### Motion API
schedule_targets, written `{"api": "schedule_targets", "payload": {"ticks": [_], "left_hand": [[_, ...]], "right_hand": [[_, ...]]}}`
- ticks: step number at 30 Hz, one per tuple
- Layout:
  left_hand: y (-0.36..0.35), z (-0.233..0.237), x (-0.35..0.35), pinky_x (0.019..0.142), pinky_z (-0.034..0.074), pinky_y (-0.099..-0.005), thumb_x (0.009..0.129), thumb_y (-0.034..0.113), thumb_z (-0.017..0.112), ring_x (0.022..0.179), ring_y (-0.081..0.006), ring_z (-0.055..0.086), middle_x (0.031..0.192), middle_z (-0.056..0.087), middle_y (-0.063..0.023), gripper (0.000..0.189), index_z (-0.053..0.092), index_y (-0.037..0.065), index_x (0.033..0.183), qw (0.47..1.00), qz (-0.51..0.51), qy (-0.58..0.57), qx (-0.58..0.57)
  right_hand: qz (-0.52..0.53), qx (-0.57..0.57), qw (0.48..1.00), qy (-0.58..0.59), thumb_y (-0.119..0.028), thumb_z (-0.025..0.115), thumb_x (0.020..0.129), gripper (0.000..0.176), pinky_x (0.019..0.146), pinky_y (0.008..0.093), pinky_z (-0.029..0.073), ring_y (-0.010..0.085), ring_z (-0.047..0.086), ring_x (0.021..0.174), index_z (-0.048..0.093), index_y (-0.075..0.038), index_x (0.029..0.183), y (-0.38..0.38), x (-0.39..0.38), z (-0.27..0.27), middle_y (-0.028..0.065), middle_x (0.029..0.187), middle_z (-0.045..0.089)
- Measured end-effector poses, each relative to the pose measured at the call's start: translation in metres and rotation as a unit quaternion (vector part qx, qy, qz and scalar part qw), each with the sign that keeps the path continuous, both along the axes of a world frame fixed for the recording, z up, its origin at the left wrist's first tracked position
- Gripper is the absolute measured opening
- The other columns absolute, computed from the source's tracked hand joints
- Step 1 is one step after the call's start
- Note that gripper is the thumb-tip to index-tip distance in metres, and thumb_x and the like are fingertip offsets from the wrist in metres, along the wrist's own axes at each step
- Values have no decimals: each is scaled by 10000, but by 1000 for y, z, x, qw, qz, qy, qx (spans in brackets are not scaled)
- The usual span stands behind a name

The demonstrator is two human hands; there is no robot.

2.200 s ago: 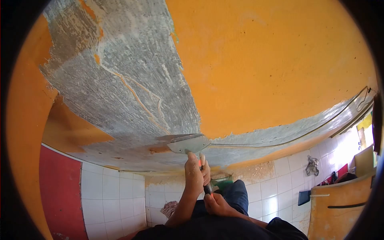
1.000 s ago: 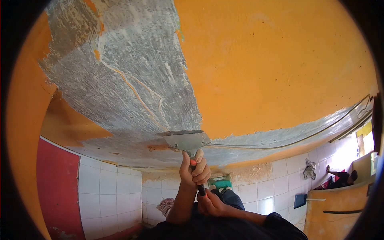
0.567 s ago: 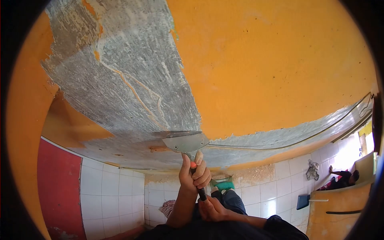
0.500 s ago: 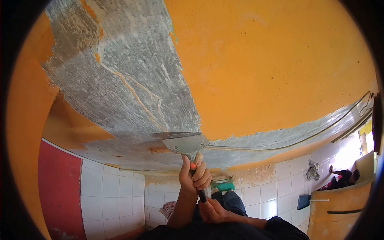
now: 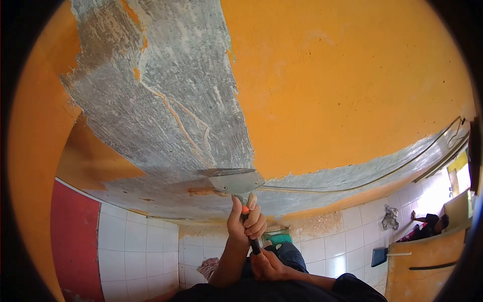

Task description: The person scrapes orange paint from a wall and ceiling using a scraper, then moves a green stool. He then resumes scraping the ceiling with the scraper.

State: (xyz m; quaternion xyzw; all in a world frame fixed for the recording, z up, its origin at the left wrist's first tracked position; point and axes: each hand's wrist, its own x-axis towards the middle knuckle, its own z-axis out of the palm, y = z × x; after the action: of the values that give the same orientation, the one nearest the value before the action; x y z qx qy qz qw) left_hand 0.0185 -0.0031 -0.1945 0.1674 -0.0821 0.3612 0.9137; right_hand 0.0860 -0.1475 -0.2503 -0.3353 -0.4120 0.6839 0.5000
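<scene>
A wide metal scraper [image 5: 234,182] with a black handle and an orange-red band is held upright ahead of me. Its blade edge is up against the bare grey strip [image 5: 176,116], close to the border of the orange paint [image 5: 342,85]. My left hand [image 5: 246,221] wraps round the upper handle, just under the blade. Lower down, my right hand [image 5: 267,264] is closed round the handle's end. A thin ridge of leftover paint [image 5: 178,121] runs down the grey strip towards the blade.
A cable [image 5: 322,191] runs along the grey band to the right. Below are white tiles [image 5: 322,249], a green stool [image 5: 279,237] under my feet, and a crumpled cloth [image 5: 209,267]. At far right, another person [image 5: 433,227] sits near a crumpled bag [image 5: 390,217]. A red panel [image 5: 75,241] stands left.
My view has turned slightly, so the grey strip's upper part appears further right. The scraper and both hands show only a very small shift; both grips are the same.
</scene>
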Motion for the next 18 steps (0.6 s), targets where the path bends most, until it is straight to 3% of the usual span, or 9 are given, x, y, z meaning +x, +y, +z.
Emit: {"api": "schedule_targets", "payload": {"ticks": [1, 8, 18], "left_hand": [[-1, 2, 0, 290, 250, -200, 971, 504, 291, 326, -52, 257, 499, 314, 42, 427, 411, 98, 913, 1000, -2, -6, 3], [-4, -3, 0, 301, 256, -209, 965, 518, 294, 334, -53, 256, 494, 301, 47, 434, 409, 106, 896, 999, 7, 42, -9], [0, 8, -2, 304, 250, -200, 969, 513, 289, 342, -51, 266, 517, 320, 40, 425, 405, 109, 904, 1000, 8, 20, 7]], "right_hand": [[7, 7, 1000, -1, -356, 310, 990, 343, 449, 231, 348, 89, 445, 477, 443, -49, 915, -1, 0, 1, 4, 576, 475], [-13, 11, 1000, 9, -414, 310, 982, 392, 441, 239, 353, 103, 457, 466, 432, -54, 886, -2, -4, -9, 8, 569, 483], [0, 4, 1000, -17, -422, 302, 980, 395, 440, 234, 357, 93, 459, 457, 430, -64, 869, 9, -1, 10, 1, 556, 482]]}}
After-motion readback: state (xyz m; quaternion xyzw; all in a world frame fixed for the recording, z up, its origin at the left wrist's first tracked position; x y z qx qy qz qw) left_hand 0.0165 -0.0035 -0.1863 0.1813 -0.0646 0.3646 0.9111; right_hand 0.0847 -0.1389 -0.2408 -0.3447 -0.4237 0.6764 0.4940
